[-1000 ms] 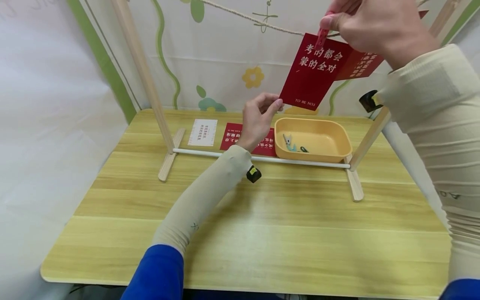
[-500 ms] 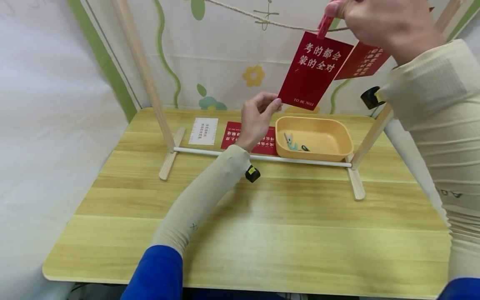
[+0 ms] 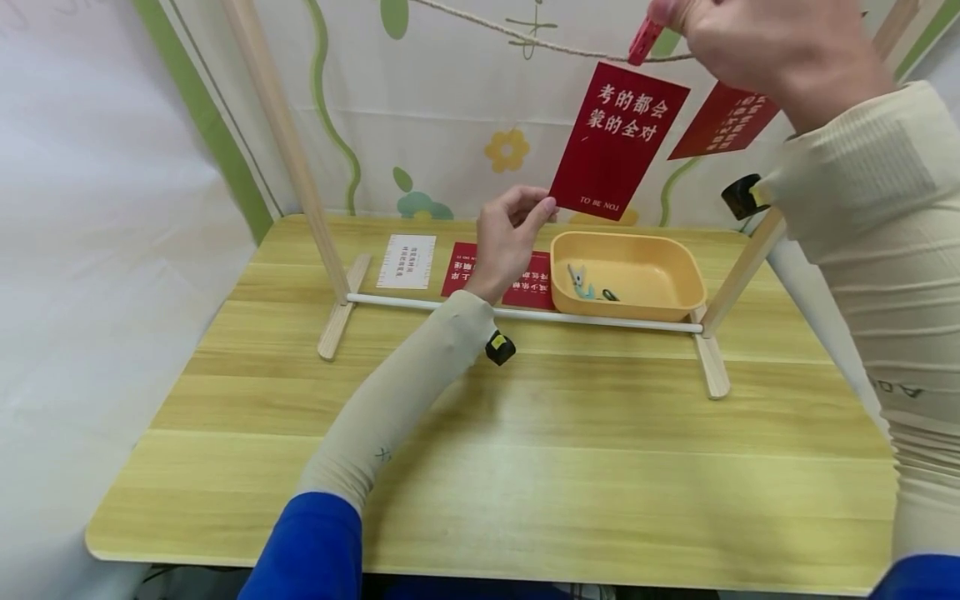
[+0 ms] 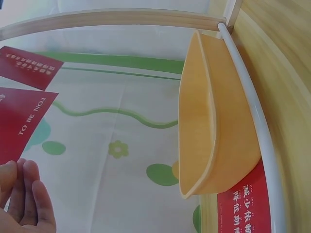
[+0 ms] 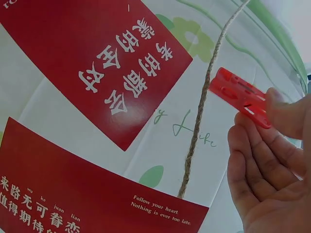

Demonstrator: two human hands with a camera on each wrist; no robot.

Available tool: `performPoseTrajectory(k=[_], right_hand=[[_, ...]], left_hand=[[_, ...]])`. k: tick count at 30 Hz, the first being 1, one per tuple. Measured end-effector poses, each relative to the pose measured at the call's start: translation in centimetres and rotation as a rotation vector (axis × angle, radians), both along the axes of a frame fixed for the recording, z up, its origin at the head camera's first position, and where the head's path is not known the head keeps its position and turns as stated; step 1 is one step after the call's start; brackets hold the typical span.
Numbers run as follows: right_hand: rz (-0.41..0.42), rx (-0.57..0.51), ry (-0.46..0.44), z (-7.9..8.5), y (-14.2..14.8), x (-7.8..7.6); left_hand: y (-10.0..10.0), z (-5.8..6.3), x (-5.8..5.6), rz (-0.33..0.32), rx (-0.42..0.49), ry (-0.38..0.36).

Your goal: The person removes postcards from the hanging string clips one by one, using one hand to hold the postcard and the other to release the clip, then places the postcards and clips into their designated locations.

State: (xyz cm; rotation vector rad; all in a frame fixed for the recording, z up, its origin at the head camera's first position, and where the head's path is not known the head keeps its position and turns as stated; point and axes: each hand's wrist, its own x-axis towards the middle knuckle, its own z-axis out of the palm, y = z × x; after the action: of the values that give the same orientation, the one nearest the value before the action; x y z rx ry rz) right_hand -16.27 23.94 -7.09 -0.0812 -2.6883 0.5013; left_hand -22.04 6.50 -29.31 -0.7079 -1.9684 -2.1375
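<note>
My left hand (image 3: pixel 510 242): thumb and fingers pinch the lower left corner of a red card (image 3: pixel 618 142), held tilted in mid-air above the bench (image 3: pixel 525 467). My right hand (image 3: pixel 787 62): fingers grasp a red clothespin (image 5: pixel 240 97) by its handle end, its tip at the rope (image 5: pixel 199 119); I cannot tell whether it bites the cord. Card's top edge lies just below the clothespin, apart from it in the right wrist view. To the right of my card, a second red card (image 3: pixel 723 123) hangs near the rope. Below: yellow tray (image 3: pixel 675 250) containing a light-blue clip (image 3: pixel 579 282) and a small dark item, too small to identify. Left of the tray, flat: a red printed card (image 3: pixel 531 287), partly behind my wrist, then a white card (image 3: pixel 407 261). A white rod (image 3: pixel 600 319) runs along their near side.
</note>
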Motion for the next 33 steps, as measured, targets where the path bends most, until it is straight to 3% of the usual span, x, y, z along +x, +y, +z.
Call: performPoseTrajectory(k=[8, 17, 28, 33], right_hand=[[-0.004, -0.017, 0.018, -0.3, -0.2, 0.6], [0.114, -0.028, 0.081, -1.2, -0.6, 0.4], [0.181, -0.103, 0.138, -1.9, -0.2, 1.2], [0.21, -0.027, 0.167, -2.1, -0.2, 1.4]], left_hand=[[-0.5, -0.5, 0.0, -0.01, 0.007, 0.003], [-2.0, 1.2, 1.8, 0.024, -0.028, -0.027], [-2.6, 1.3, 2.1, 0.036, -0.032, -0.06], [-2.9, 1.0, 1.9, 0.037, -0.021, -0.058]])
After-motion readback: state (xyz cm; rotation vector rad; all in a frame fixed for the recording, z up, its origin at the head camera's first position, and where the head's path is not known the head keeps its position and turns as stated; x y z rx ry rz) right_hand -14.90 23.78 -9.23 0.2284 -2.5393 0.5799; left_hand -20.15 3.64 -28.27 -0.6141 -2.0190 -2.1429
